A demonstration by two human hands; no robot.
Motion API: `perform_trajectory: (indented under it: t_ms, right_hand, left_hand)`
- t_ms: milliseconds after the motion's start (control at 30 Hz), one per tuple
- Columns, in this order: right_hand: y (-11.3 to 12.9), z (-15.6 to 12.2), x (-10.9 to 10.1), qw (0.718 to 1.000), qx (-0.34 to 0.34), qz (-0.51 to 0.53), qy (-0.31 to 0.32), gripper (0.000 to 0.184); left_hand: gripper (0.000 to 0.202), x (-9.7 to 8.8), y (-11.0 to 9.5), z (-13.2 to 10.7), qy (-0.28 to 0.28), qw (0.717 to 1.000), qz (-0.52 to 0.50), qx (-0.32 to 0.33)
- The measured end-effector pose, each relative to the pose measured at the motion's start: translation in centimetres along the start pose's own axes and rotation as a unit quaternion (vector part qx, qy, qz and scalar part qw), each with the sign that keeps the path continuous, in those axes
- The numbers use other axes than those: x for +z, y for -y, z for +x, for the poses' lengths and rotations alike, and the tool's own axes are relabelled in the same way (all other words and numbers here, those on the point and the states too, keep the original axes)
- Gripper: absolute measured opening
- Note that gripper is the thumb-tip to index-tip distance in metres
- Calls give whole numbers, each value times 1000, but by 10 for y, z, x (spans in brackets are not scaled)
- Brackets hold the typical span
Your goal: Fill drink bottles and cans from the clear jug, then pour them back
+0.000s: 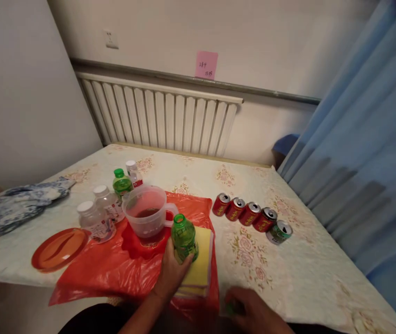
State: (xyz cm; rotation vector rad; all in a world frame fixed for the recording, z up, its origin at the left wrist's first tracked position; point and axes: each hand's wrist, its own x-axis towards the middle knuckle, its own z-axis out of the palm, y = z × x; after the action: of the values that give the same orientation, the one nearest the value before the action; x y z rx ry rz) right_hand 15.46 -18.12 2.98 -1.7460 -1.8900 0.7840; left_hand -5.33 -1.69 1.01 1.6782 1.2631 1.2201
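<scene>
My left hand (170,273) is wrapped round an uncapped green plastic bottle (183,237), holding it upright over a stack of yellow cloths (201,269). Just left of the bottle stands a clear measuring jug (147,214) with a little dark liquid in it, on a red plastic bag (114,264). My right hand (250,308) rests low at the table's front edge, fingers curled round something small and green, probably the bottle's cap (231,308).
A capped green bottle (121,183) and three clear bottles (95,220) stand left of the jug. A red lid (59,248) lies near the front left. Several red cans (245,212) and a green can (278,232) lie in a row right. Blue curtain (365,162) at right.
</scene>
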Motion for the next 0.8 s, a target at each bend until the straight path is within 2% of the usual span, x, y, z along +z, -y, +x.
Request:
perform_trajectory:
  t_ms: [67, 133, 200, 233, 300, 367, 467, 600, 700, 800]
  right_hand:
    - [3, 34, -11, 1000, 5, -2, -6, 19]
    - [11, 74, -19, 999, 9, -4, -53, 23]
    - [21, 113, -22, 993, -18, -25, -111, 28]
    - [25, 131, -21, 991, -37, -37, -120, 29]
    - [32, 162, -16, 988, -67, -70, -118, 29]
    - [34, 185, -8, 987, -66, -110, -98, 26]
    - [29, 205, 5, 983, -37, -168, -62, 22]
    - [20, 212, 13, 979, -22, -197, -39, 17]
    - [21, 211, 5, 979, -21, -200, -45, 27]
    - [33, 215, -10, 984, -38, -143, -99, 33]
  left_hand:
    - [51, -8, 5, 0, 17, 1000, 0, 7]
    - [50, -15, 10, -1, 31, 999, -5, 15]
    - [55, -19, 15, -3, 44, 998, -29, 17]
    - [57, -21, 18, -5, 51, 998, -44, 16]
    - [60, -24, 23, -8, 70, 995, -68, 14]
    - [63, -26, 28, -10, 81, 993, -79, 18]
    - [63, -28, 32, -10, 76, 992, -91, 33]
    - [57, -32, 32, -8, 90, 989, -113, 39]
    - [59, -34, 33, -8, 92, 988, -122, 16]
    - [60, -36, 35, -11, 88, 989, -123, -6]
